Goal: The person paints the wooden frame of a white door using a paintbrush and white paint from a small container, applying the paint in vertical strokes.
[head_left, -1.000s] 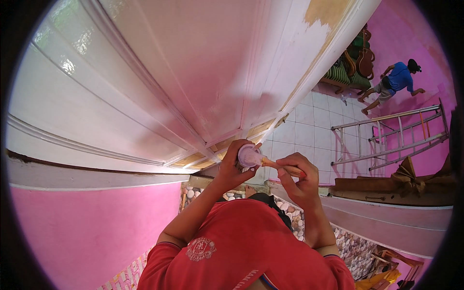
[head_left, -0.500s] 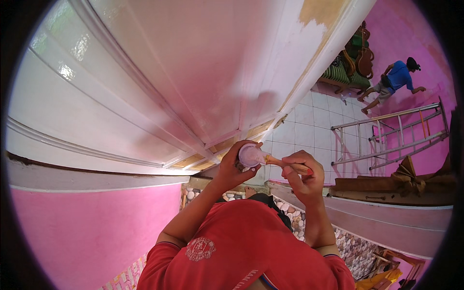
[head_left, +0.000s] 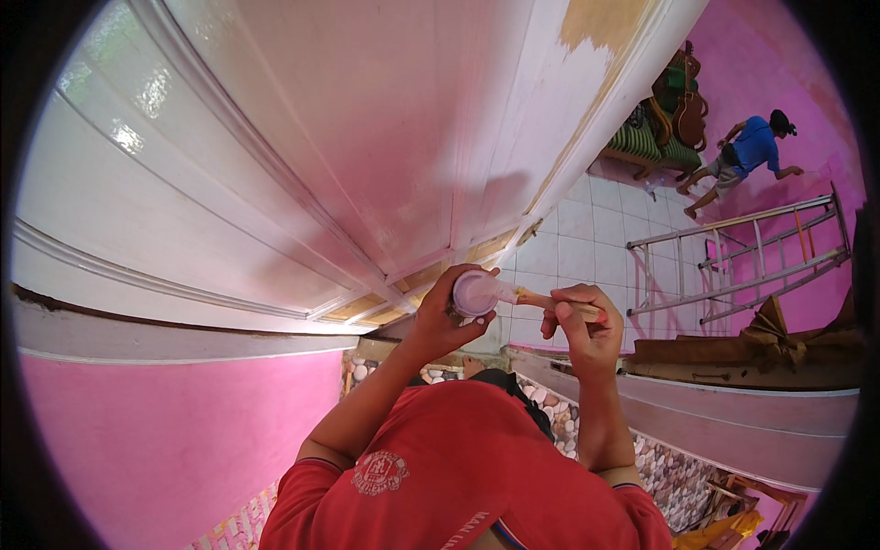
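In the head view, the left-hand grip (head_left: 442, 316) is curled around a small round pale-lilac cup (head_left: 457, 302), its open top facing up and pale pink paint inside, held out beyond the chest of the person's red short-sleeved shirt (head_left: 458, 458). Right of the cup, the right-hand grip (head_left: 589, 328) clasps a wooden-handled paintbrush (head_left: 541, 300) near the handle's far end. The paint-coated bristles point left, lapping over the cup's right rim; whether they touch it cannot be told. Above and left of the cup stands a white panelled door (head_left: 367, 137) with bare tan patches. Well to the cup's right are a silver metal ladder (head_left: 757, 217) and, above that, a co-worker in a blue top (head_left: 754, 147), one arm stretched toward a pink wall (head_left: 816, 92).
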Tool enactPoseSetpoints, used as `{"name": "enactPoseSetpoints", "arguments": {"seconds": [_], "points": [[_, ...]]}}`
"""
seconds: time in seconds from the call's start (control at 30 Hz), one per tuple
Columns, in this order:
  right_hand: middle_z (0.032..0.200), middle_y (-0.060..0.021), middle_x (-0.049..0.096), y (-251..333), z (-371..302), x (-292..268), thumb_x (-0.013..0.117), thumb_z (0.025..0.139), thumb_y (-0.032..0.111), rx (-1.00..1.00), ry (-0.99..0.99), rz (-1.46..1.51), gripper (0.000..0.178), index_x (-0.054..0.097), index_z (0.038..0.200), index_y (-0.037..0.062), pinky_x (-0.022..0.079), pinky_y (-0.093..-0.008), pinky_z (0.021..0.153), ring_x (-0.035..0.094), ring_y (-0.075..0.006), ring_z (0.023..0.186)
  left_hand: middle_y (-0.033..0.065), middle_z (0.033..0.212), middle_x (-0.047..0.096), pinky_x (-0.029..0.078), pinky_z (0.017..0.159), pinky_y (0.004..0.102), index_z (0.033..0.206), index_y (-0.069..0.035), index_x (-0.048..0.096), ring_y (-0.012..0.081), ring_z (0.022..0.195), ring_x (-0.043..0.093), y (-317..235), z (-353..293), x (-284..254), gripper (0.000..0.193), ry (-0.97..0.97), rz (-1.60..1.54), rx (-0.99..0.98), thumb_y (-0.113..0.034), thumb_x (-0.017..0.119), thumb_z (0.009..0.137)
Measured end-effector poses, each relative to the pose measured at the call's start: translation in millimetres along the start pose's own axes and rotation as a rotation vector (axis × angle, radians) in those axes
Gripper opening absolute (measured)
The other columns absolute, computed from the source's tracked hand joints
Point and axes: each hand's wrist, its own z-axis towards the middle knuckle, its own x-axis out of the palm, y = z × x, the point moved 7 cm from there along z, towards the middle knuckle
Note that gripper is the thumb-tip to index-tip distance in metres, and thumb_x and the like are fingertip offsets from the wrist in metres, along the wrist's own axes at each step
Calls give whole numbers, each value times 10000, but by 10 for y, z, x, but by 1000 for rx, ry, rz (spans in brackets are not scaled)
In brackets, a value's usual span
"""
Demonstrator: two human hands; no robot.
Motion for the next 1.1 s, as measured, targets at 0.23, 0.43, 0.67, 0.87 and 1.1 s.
{"name": "enactPoseSetpoints", "arguments": {"seconds": [0.23,0.43,0.67,0.87,1.1], "points": [[751,-120,690,-59,9,-124,646,998,113,92,-202,3,182,656,1031,-66,543,-308,562,659,-179,598,147,1289,645,502,986,338,1337,-43,482,204,1166,618,-36,78,11,632,-12,80,19,-29,803,792],[702,-112,678,-134,5,-220,638,1008,162,139,-310,48,224,663,1016,-60,526,-304,500,635,-180,518,130,1260,655,505,981,340,1340,-55,488,212,1153,635,-52,117,58,646,-31,56,39,-39,811,781],[664,-116,659,-311,14,-302,618,1021,212,251,-324,181,246,659,1003,-30,511,-314,444,615,-185,475,119,1242,644,523,969,358,1364,-65,487,221,1153,639,78,92,95,693,-50,161,10,-89,844,770],[648,-108,645,-445,33,-369,580,1032,243,337,-344,385,257,625,1001,-7,495,-320,432,600,-198,464,132,1223,622,527,967,363,1373,-48,478,235,1136,644,180,113,111,722,-50,159,4,-117,862,765],[693,-105,647,-614,178,-728,564,1036,251,229,-532,484,255,612,980,7,516,-317,478,606,-194,504,132,1262,604,488,1027,381,1383,-50,428,228,1203,595,221,62,89,741,-23,110,-58,-51,829,759]]}}
